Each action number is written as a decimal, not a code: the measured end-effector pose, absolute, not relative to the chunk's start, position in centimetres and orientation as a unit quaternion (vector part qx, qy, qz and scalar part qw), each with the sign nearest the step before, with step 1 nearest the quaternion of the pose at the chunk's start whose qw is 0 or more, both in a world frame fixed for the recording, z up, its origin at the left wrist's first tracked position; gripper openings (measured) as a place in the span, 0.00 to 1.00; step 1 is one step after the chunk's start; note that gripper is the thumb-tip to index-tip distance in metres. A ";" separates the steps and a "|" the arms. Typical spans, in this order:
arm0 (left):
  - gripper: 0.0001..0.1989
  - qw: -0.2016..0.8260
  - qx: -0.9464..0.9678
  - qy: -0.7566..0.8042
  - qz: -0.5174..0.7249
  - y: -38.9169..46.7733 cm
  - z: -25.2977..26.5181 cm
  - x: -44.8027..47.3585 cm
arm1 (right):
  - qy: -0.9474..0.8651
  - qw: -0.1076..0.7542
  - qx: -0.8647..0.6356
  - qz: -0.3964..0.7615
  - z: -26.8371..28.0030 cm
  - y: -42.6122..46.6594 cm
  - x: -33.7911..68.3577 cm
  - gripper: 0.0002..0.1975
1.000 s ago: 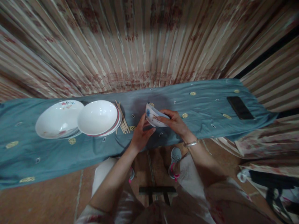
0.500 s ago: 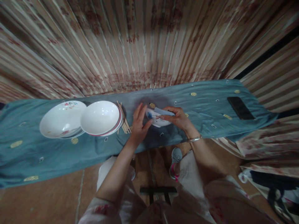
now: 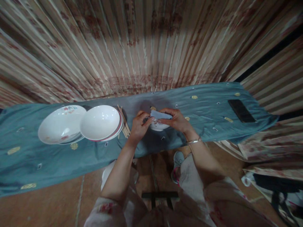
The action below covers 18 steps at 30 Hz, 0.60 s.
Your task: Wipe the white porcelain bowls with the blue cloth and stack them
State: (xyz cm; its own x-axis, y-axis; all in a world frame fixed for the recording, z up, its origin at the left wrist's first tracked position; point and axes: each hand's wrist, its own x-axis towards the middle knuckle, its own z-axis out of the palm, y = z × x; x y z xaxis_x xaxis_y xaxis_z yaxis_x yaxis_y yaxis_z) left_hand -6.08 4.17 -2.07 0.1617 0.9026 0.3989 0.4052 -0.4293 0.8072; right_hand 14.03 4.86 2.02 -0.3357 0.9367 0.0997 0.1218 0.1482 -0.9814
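Note:
A small white bowl [image 3: 160, 127] with a painted pattern on its outside is held between my two hands above the middle of the cloth-covered table. Closed at its left rim, my left hand [image 3: 140, 125] has thumb and fingers pinched together. My right hand [image 3: 177, 120] grips a folded grey-blue cloth [image 3: 161, 115] against the bowl's upper side, with the thumb in front and the fingers behind. The cloth and fingers hide much of the bowl, including its inside.
Left of my hands lie several wooden chopsticks [image 3: 125, 124]. Beyond them stand a stack of white bowls [image 3: 100, 123] and a stack of larger white dishes [image 3: 62, 124]. A black phone [image 3: 241, 111] lies on the teal tablecloth [image 3: 205, 110] at right. A pleated curtain [image 3: 146, 47] hangs behind.
My left hand has closed from spread fingers onto the bowl's left side. The right hand and cloth have shifted left over the bowl, whose painted side is now more covered.

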 end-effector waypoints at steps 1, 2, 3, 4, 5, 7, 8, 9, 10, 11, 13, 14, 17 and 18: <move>0.11 0.282 0.710 0.456 0.457 4.1 -2.0 -6.1 | -0.645 0.402 -0.412 0.504 2.0 4.9 14.0 0.18; 0.10 0.291 0.708 0.454 0.456 4.1 -2.0 -6.1 | -0.648 0.403 -0.410 0.500 2.0 4.9 14.0 0.18; 0.09 0.298 0.706 0.454 0.455 4.0 -2.0 -6.1 | -0.650 0.406 -0.408 0.496 2.0 5.0 13.9 0.18; 0.10 0.303 0.703 0.456 0.453 4.0 -1.9 -6.1 | -0.652 0.410 -0.407 0.491 2.0 5.0 13.9 0.18; 0.10 0.308 0.700 0.460 0.451 3.9 -1.9 -6.1 | -0.654 0.414 -0.405 0.486 2.0 5.0 13.9 0.18; 0.14 0.324 0.687 0.469 0.450 3.8 -1.9 -6.1 | -0.660 0.418 -0.403 0.477 1.9 5.1 13.8 0.19; 0.15 0.336 0.678 0.471 0.453 3.8 -1.9 -6.1 | -0.664 0.420 -0.400 0.472 1.8 5.2 13.8 0.19; 0.17 0.350 0.668 0.471 0.458 3.7 -1.9 -6.0 | -0.668 0.421 -0.398 0.467 1.7 5.2 13.8 0.20; 0.17 0.364 0.656 0.470 0.465 3.7 -1.9 -5.9 | -0.669 0.425 -0.399 0.461 1.7 5.4 13.8 0.19; 0.18 0.376 0.644 0.470 0.473 3.7 -1.9 -5.8 | -0.666 0.433 -0.404 0.452 1.5 5.6 13.9 0.19; 0.17 0.389 0.618 0.477 0.488 3.7 -2.0 -5.5 | -0.641 0.471 -0.429 0.429 1.1 6.2 14.3 0.17; 0.15 0.392 0.606 0.482 0.496 3.7 -2.0 -5.3 | -0.617 0.499 -0.448 0.412 0.9 6.7 14.7 0.17; 0.09 0.402 0.575 0.491 0.516 3.7 -2.0 -5.1 | -0.541 0.583 -0.479 0.371 0.0 7.8 16.1 0.19; 0.08 0.408 0.566 0.492 0.521 3.7 -1.9 -5.1 | -0.527 0.599 -0.483 0.360 -0.3 8.1 16.5 0.20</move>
